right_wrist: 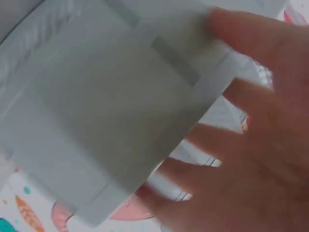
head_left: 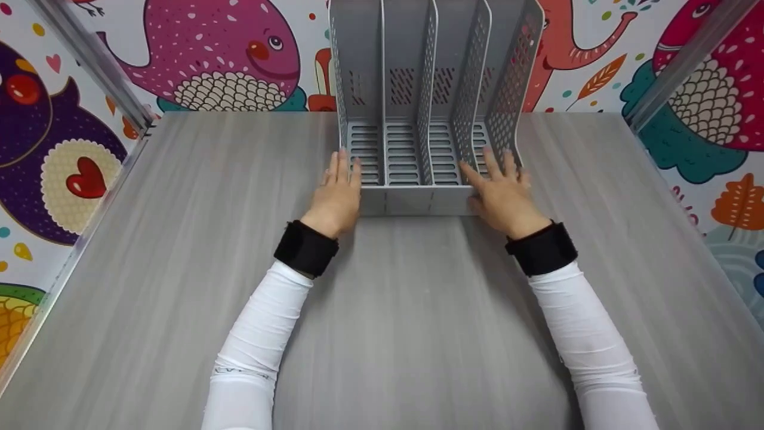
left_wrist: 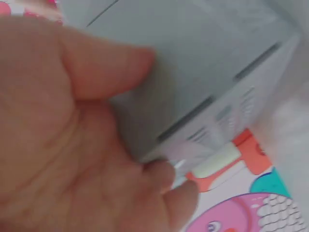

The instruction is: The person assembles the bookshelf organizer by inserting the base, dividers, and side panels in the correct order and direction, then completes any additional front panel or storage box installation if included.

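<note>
A grey plastic file rack [head_left: 409,202] with several upright compartments stands at the far side of the table. My left hand [head_left: 336,198] holds its front left corner. In the left wrist view that thumb lies on the front panel [left_wrist: 188,67], while the other fingers pass round the side and are partly hidden. My right hand [head_left: 506,197] holds the front right corner with spread fingers. In the right wrist view its thumb presses the front panel [right_wrist: 106,106], and its fingers reach past the panel's edge, their tips partly hidden.
Behind the rack rises a wall [head_left: 221,54] printed with cartoon animals. Similar printed panels close off the left and right sides, with metal posts [head_left: 680,65] at the corners. The grey table [head_left: 406,322] extends in front of the rack.
</note>
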Demonstrator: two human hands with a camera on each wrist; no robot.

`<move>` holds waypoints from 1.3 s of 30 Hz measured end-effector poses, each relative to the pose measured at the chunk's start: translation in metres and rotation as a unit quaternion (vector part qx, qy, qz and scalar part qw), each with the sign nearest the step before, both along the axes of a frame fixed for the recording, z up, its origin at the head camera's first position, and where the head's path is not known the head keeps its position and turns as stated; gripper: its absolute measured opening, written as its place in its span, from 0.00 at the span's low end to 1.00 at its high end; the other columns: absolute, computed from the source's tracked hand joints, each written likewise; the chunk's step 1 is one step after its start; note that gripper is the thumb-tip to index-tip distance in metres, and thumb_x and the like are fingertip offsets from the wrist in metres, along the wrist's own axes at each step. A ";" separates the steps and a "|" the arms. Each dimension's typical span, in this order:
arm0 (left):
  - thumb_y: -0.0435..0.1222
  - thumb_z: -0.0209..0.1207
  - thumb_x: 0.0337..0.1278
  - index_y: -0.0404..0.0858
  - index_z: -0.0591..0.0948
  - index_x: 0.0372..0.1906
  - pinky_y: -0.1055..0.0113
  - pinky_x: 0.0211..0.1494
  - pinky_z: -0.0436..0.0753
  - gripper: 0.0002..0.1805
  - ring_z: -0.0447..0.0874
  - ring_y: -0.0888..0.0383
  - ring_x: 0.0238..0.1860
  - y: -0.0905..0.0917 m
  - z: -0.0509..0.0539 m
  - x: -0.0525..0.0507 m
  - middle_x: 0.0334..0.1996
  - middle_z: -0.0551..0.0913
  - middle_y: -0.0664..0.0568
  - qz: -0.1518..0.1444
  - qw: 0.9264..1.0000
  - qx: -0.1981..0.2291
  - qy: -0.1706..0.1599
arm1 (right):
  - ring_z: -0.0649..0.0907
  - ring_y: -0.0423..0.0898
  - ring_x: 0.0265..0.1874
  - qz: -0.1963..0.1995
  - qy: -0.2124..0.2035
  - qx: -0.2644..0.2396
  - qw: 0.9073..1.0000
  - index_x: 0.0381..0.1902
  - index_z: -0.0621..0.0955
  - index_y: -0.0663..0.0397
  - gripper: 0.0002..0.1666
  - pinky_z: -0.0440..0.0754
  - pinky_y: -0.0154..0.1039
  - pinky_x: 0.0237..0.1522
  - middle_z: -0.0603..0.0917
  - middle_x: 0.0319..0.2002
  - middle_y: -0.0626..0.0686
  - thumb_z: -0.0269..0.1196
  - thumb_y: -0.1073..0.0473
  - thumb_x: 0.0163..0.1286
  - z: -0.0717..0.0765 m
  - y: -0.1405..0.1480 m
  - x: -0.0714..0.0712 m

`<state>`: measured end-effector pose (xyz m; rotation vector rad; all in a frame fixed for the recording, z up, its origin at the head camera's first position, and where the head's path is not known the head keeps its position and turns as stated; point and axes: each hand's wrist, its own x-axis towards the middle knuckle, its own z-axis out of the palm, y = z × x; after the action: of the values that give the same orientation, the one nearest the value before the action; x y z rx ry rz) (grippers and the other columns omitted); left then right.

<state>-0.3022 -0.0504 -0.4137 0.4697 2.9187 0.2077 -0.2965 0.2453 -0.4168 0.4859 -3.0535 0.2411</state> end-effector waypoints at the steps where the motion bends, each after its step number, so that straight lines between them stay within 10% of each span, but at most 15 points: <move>1: 0.33 0.45 0.76 0.30 0.43 0.80 0.50 0.81 0.58 0.37 0.28 0.39 0.82 -0.001 -0.003 -0.002 0.79 0.29 0.31 0.003 1.000 0.010 0.014 | 0.46 0.76 0.77 -0.011 -0.026 0.004 1.000 0.80 0.58 0.45 0.39 0.49 0.78 0.70 0.47 0.80 0.68 0.58 0.55 0.75 0.000 0.003 -0.002; 8: 0.36 0.45 0.77 0.30 0.42 0.80 0.51 0.57 0.85 0.37 0.31 0.41 0.82 -0.002 -0.017 -0.016 0.80 0.30 0.32 0.003 0.995 0.077 0.067 | 0.39 0.74 0.78 -0.020 -0.043 -0.025 0.999 0.82 0.47 0.41 0.43 0.38 0.77 0.72 0.40 0.81 0.67 0.54 0.54 0.78 -0.012 0.017 -0.017; 18: 0.37 0.46 0.77 0.32 0.45 0.80 0.49 0.56 0.84 0.36 0.34 0.42 0.82 -0.003 -0.026 -0.024 0.80 0.32 0.33 -0.009 0.987 0.121 0.105 | 0.46 0.72 0.78 0.025 0.042 -0.067 0.997 0.81 0.54 0.44 0.43 0.43 0.74 0.72 0.46 0.80 0.66 0.59 0.53 0.75 -0.028 0.032 -0.033; 39: 0.36 0.46 0.77 0.34 0.42 0.81 0.55 0.40 0.85 0.38 0.31 0.43 0.82 -0.005 -0.032 -0.031 0.80 0.28 0.34 -0.011 0.985 0.138 0.101 | 0.52 0.69 0.76 0.033 0.058 -0.071 0.995 0.80 0.56 0.50 0.40 0.48 0.69 0.72 0.54 0.78 0.66 0.58 0.51 0.76 -0.030 0.033 -0.038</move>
<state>-0.3331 -0.0550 -0.4453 0.5969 3.0925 0.6002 -0.3340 0.2781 -0.4473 0.5717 -2.8855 0.4135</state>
